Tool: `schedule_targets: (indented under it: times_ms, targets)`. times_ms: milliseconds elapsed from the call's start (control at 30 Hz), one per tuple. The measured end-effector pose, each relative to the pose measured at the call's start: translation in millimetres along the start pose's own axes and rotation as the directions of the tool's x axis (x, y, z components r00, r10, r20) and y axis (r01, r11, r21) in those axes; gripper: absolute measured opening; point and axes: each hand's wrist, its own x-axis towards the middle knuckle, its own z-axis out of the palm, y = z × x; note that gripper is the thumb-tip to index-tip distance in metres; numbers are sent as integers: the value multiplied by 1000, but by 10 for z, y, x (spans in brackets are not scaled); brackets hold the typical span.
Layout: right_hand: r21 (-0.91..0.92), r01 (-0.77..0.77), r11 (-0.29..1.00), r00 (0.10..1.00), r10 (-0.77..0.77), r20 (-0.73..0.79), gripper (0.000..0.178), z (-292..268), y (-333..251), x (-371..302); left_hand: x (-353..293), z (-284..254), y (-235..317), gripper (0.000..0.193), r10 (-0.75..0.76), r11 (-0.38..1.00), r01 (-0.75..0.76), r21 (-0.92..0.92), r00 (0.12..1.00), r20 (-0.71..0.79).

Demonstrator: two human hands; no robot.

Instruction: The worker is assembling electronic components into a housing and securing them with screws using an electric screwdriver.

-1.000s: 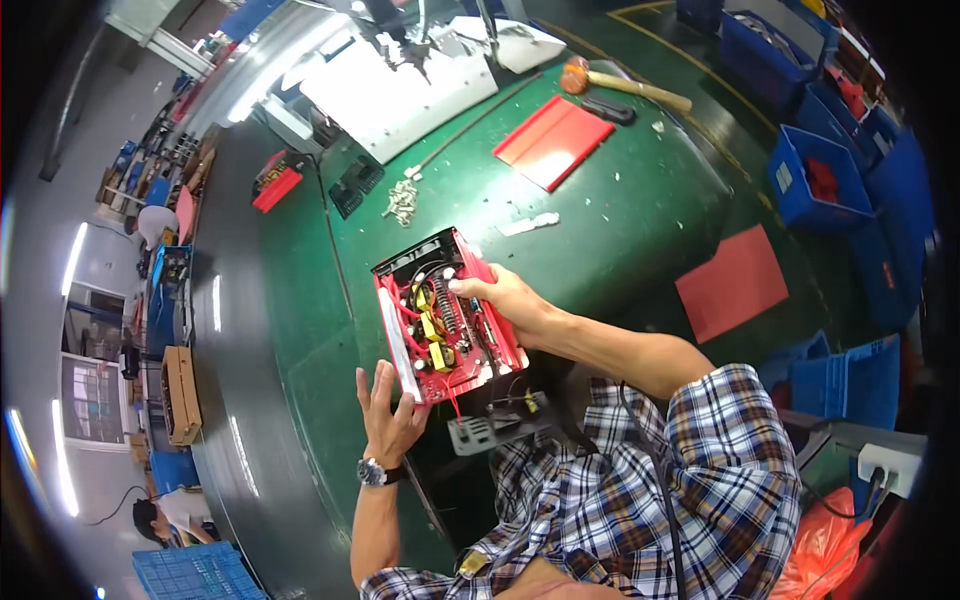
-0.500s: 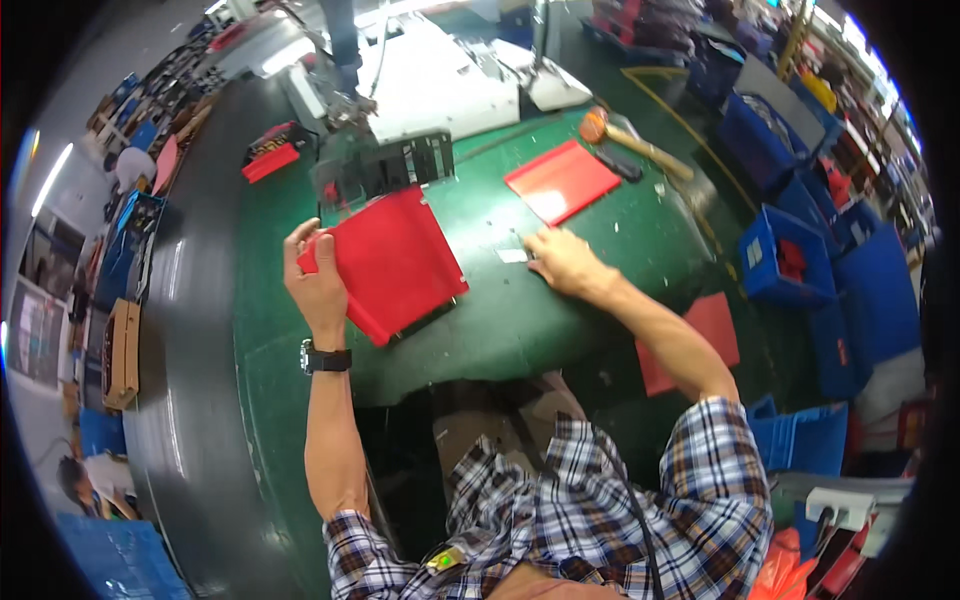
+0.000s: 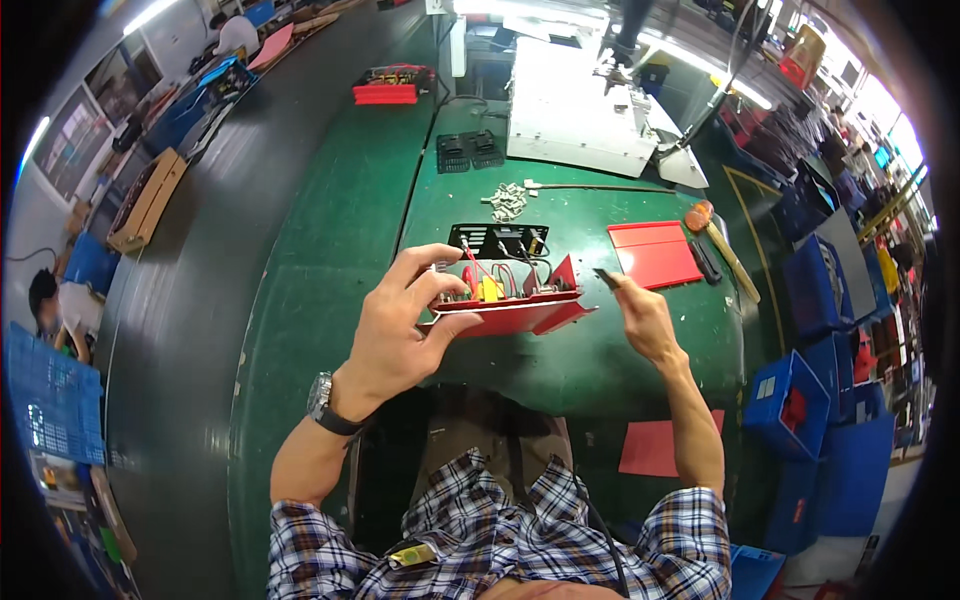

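Note:
My left hand (image 3: 400, 325) grips a red metal housing (image 3: 515, 318) by its left end, fingers over the top and thumb along the near side. The housing is tipped up, so wires, a yellow part and other electronics show along its upper opening. Behind it is a black slotted end panel (image 3: 497, 241), with wires running between the two. My right hand (image 3: 650, 322) is raised to the right of the housing, apart from it. Its thumb and fingers pinch a small, thin, dark flat piece (image 3: 607, 279) whose kind I cannot make out.
A red panel (image 3: 655, 254), a black-handled tool (image 3: 705, 262) and a wooden-handled hammer (image 3: 733, 262) lie to the right. Small pale parts (image 3: 508, 202) are piled behind the end panel. A white machine (image 3: 580, 110) stands at the back; blue bins (image 3: 790, 400) stand right.
My left hand has turned the red housing from its plain red face to show the wiring. My right hand has lifted off the table with the small flat piece. The view has shifted.

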Motion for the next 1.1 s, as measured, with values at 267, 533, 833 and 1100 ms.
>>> schedule_targets:
  times_ms: [267,533,833,1100]
  targets:
    - [43,546,836,830,-533,-164,32,-691,-1269,387,-284,260,10,26,-152,881,65,-469,977,-151]
    - [-44,477,878,879,-476,37,31,-762,-1347,377,-360,293,8,27,-86,916,15,-401,984,-159]
    - [-192,450,872,882,-399,252,27,-930,-1565,348,-435,227,-3,28,-23,944,-31,-328,987,-158]
    - [-61,425,903,848,-374,375,24,-1035,-1482,482,-432,254,47,30,44,964,-80,-255,989,-141]
